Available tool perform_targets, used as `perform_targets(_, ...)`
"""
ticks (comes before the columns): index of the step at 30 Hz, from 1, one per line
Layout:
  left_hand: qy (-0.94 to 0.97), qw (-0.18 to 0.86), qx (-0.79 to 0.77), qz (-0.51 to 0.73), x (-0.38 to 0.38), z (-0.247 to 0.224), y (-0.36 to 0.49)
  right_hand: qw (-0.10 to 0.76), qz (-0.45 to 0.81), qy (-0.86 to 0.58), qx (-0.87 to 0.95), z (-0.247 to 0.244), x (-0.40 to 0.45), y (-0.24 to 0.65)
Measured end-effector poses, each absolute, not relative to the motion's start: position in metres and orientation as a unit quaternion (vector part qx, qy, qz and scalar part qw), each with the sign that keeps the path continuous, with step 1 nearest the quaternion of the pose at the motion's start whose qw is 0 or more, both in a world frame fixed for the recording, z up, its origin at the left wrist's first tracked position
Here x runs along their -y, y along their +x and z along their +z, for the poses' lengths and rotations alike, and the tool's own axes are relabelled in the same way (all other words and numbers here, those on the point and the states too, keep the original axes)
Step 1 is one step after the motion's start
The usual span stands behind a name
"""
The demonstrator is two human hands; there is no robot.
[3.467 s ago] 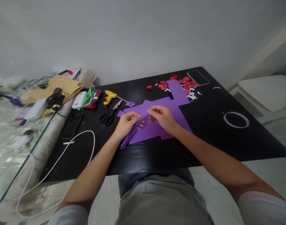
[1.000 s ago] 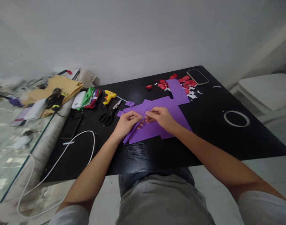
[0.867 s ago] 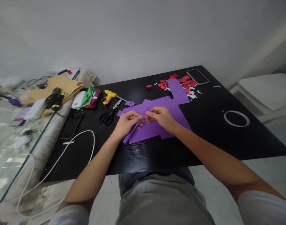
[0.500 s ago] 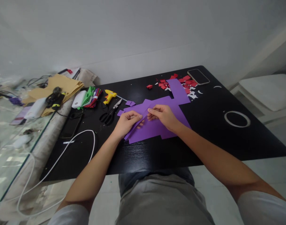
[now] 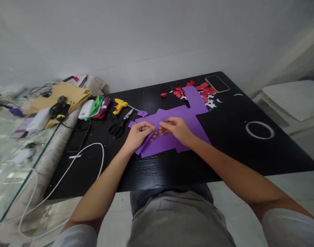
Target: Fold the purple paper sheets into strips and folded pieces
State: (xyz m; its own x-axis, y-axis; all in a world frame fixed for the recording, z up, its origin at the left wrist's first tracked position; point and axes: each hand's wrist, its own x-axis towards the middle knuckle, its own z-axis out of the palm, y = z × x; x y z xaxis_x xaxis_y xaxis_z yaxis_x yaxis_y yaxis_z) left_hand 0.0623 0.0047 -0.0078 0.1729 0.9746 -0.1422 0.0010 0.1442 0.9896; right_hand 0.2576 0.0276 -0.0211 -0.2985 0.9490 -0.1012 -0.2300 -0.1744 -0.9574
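My left hand is closed, thumb pressed on a folded piece of purple paper that stands tilted above the table. Just to its right, my right hand is closed in a pinch at the upper edge of that same paper, its fingertips close to the left thumb. Beneath both hands lie larger purple sheets, overlapping on the black table. Small purple pieces rest beyond the left hand, beside black-handled scissors. What the curled right fingers touch is partly hidden.
A yellow glue gun lies behind the scissors, near green and red paper bundles. Red and white scraps and a phone are at the back right. A tape ring lies right; a white cable loops left.
My right hand has shifted slightly left, nearer the left thumb along the paper's edge. My left hand keeps its hold almost unmoved.
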Motion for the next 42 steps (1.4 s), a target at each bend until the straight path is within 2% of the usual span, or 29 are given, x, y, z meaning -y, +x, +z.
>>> perform_targets(29,0.517,0.568,-0.480,0.423,-0.0053,-0.0098,0.0626,0.404,0.682,-0.378,0.478,-0.0177,-0.0226,0.2560)
perform_targets(42,0.492,0.595,-0.484,0.411,-0.0055,-0.0046,0.0624,0.437,0.656,-0.396,0.472,-0.0153,-0.0286,0.2607)
